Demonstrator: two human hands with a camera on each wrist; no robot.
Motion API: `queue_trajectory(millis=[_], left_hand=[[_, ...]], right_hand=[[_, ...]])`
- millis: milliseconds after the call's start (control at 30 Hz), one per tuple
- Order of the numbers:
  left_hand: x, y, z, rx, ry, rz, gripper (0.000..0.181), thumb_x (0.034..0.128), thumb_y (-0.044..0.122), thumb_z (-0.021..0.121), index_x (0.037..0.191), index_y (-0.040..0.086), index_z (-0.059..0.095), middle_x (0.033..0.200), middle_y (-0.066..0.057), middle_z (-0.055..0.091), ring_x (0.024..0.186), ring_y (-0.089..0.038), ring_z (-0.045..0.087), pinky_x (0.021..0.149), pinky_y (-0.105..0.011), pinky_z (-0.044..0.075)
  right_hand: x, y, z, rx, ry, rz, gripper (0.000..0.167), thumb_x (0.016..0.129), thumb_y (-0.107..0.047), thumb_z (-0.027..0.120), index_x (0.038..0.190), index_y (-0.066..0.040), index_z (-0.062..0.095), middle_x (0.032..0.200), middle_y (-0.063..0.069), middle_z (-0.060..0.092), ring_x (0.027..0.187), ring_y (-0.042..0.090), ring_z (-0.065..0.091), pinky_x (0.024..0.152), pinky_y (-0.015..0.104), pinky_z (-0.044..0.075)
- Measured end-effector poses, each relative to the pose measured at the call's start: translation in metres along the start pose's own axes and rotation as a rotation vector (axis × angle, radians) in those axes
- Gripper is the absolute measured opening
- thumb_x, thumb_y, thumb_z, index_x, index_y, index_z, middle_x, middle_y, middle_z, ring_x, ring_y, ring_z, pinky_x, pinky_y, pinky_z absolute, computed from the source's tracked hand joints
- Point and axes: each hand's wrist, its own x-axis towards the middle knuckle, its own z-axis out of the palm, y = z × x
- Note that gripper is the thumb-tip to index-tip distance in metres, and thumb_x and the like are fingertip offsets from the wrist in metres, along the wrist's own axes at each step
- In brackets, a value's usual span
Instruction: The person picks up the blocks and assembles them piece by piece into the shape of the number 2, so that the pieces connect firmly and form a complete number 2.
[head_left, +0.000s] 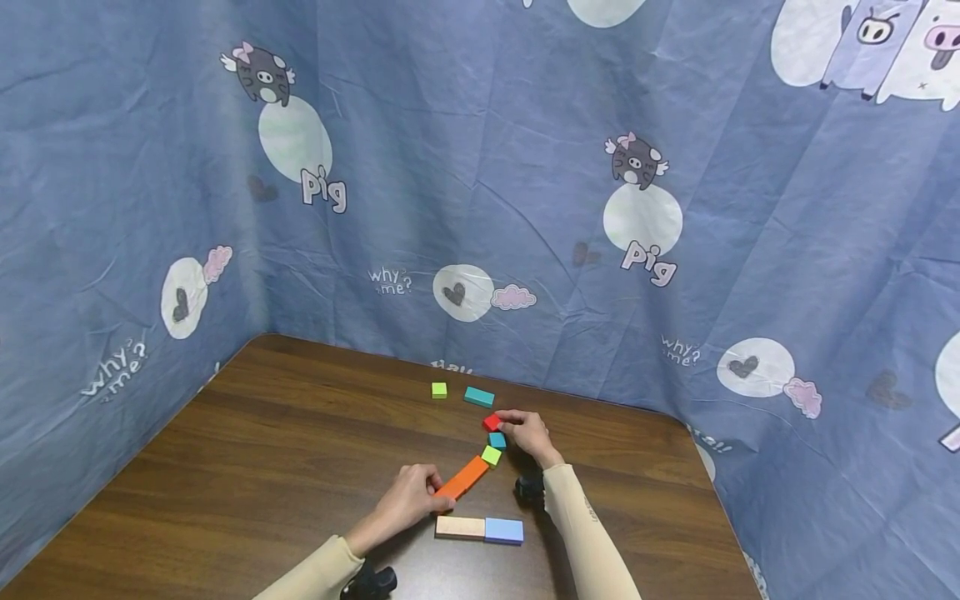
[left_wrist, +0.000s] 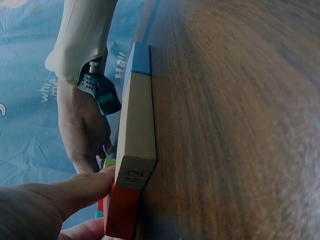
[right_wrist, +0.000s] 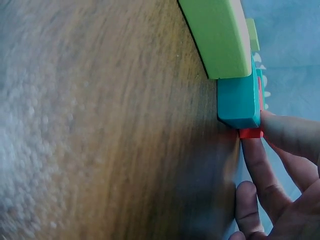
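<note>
A curved row of blocks lies on the table: a long orange block (head_left: 462, 479), a lime-green block (head_left: 491, 456), a small teal block (head_left: 497, 440) and a red block (head_left: 492, 422) at the far end. My left hand (head_left: 408, 497) pinches the near end of the orange block between thumb and fingers. At the other end, my right hand (head_left: 527, 434) holds the red block by its right side. From the right wrist, that red block (right_wrist: 251, 133) is mostly hidden behind the teal one (right_wrist: 239, 102).
Nearer me, a plain wooden block (head_left: 460, 527) and a blue block (head_left: 504, 531) lie end to end. Farther back are a lime-green cube (head_left: 438, 390) and a teal block (head_left: 479, 397). A patterned blue curtain (head_left: 495, 217) hangs behind the brown table (head_left: 300, 433).
</note>
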Motion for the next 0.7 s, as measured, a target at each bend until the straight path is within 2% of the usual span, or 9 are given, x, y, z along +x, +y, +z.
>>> queue_trajectory(millis=[233,400,700], left_hand=[[0.0005,0.0007,-0.0003,0.007,-0.001,-0.009,0.026,0.0681,0.019,0.085,0.075,0.006,0.063,0.063,0.005,0.052,0.055,-0.006,0.045,0.047,-0.019,0.034],[0.0009,0.0014,-0.001,0.001,-0.011,-0.009,0.026,0.0686,0.019,0.085,0.075,0.006,0.064,0.063,0.005,0.053,0.055,-0.006,0.045,0.047,-0.019,0.033],[0.0013,0.0004,-0.0006,0.001,-0.012,-0.008,0.026,0.0683,0.019,0.085,0.074,0.006,0.064,0.062,0.005,0.053,0.054,-0.006,0.045,0.046,-0.02,0.034]], right_hand=[[0.0009,0.0006,0.0005,-0.01,-0.002,-0.002,0.021,0.088,-0.023,0.069,0.108,-0.02,0.074,0.104,0.002,0.071,0.088,0.016,0.053,0.077,0.033,0.032],[0.0017,0.0023,0.0006,0.004,-0.008,0.004,0.021,0.088,-0.024,0.069,0.108,-0.021,0.074,0.102,0.001,0.071,0.088,0.016,0.053,0.082,0.035,0.032],[-0.0001,0.0017,-0.0004,0.013,-0.021,0.008,0.02,0.088,-0.022,0.068,0.108,-0.022,0.074,0.102,0.0,0.071,0.091,0.018,0.052,0.09,0.044,0.03]])
